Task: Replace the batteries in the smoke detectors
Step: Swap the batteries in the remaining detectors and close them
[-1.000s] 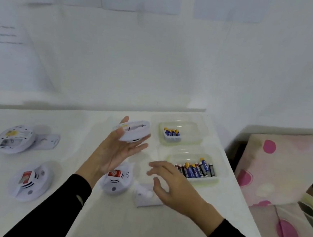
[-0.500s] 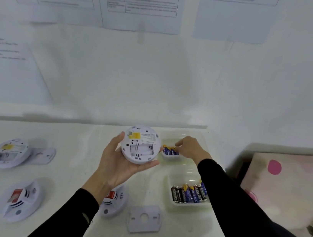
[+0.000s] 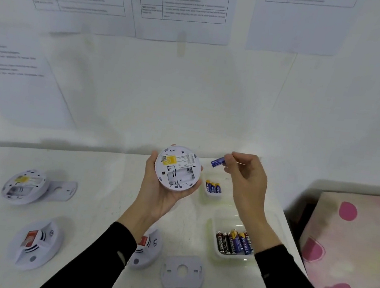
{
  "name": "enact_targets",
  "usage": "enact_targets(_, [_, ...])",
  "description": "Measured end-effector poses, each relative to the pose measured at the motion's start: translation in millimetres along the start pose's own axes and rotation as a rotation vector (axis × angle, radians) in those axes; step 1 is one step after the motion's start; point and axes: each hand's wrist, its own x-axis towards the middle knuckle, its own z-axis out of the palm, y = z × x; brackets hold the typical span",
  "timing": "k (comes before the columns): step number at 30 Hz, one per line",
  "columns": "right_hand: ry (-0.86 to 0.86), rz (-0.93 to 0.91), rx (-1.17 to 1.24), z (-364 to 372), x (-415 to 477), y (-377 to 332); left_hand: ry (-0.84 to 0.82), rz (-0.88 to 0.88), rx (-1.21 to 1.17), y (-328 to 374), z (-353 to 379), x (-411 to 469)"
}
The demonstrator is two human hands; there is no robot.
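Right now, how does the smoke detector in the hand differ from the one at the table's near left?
The held detector shows its back: yellow sticker, open battery bay; the table detector shows its front, with a red label. The left hand holds the held detector; the table detector lies untouched. Both are round and white.

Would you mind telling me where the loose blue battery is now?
Head view, right of centre: the battery is pinched in the right hand, beside the smoke detector the left hand holds.

Bare left hand (image 3: 159, 189), bare right hand (image 3: 248, 183), long black sleeves (image 3: 99, 260) to wrists
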Motion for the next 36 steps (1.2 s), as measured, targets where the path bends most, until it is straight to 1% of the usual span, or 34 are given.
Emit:
enact_targets(2, [-0.047,-0.030,0.024,8.2,-20.2,-7.2,0.013,0.024,0.010,-2.2,2.7,2.3])
enact_targets(6, [-0.144,-0.070,-0.115,19.2,-40.7,-0.5,0.016,0.025,0.070,-7.4,7.3,3.5])
enact_targets(9, [-0.120,-0.144,-0.187,21.4,-42.8,10.2,0.013,0.014,0.108,-8.3,8.8,4.1])
enact_targets(13, [-0.060,-0.267,-0.309,21.5,-43.3,21.8,0.001,0.007,0.098,-5.9,8.0,4.5])
enact_targets(17, [-0.045,-0.519,-0.549,17.2,-45.4,33.3,-0.019,-0.027,0.142,-3.7,6.0,6.3])
enact_targets(19, [-0.054,-0.607,-0.651,13.9,-47.3,38.5,-0.024,-0.037,0.142,-3.7,7.4,6.9])
enact_targets(23, [-0.037,-0.698,-0.851,9.5,-48.1,50.5,-0.031,-0.050,0.125,-1.4,6.5,7.4])
enact_targets(26, [-0.076,-0.738,-0.881,7.6,-47.5,51.0,-0.027,-0.076,0.165,2.9,1.4,8.5])
enact_targets(28, [-0.149,-0.685,-0.759,6.5,-41.8,42.4,-0.022,-0.087,0.157,5.3,-1.5,7.4])
enact_targets(29, [-0.182,-0.598,-0.637,5.4,-36.0,37.1,-0.024,-0.095,0.139,6.4,-2.6,6.7])
enact_targets(30, [-0.185,-0.473,-0.508,3.5,-26.0,34.2,-0.031,-0.104,0.125,7.4,-3.4,5.9])
enact_targets(31, [-0.168,-0.340,-0.431,-0.2,-11.6,36.3,-0.034,-0.109,0.118,7.7,-4.1,5.1])
enact_targets(32, [-0.166,-0.204,-0.462,-4.4,6.2,41.5,-0.035,-0.109,0.120,7.6,-4.7,4.3])
enact_targets(33, [-0.218,-0.083,-0.610,-8.6,24.7,50.2,-0.034,-0.109,0.120,7.6,-5.0,3.2])
enact_targets(35, [-0.447,0.133,-0.933,-14.1,53.0,69.9,-0.031,-0.115,0.106,7.6,-5.0,1.2])
enact_targets(36, [-0.553,0.213,-1.024,-14.8,62.1,77.5,-0.028,-0.117,0.102,7.7,-5.3,0.5])
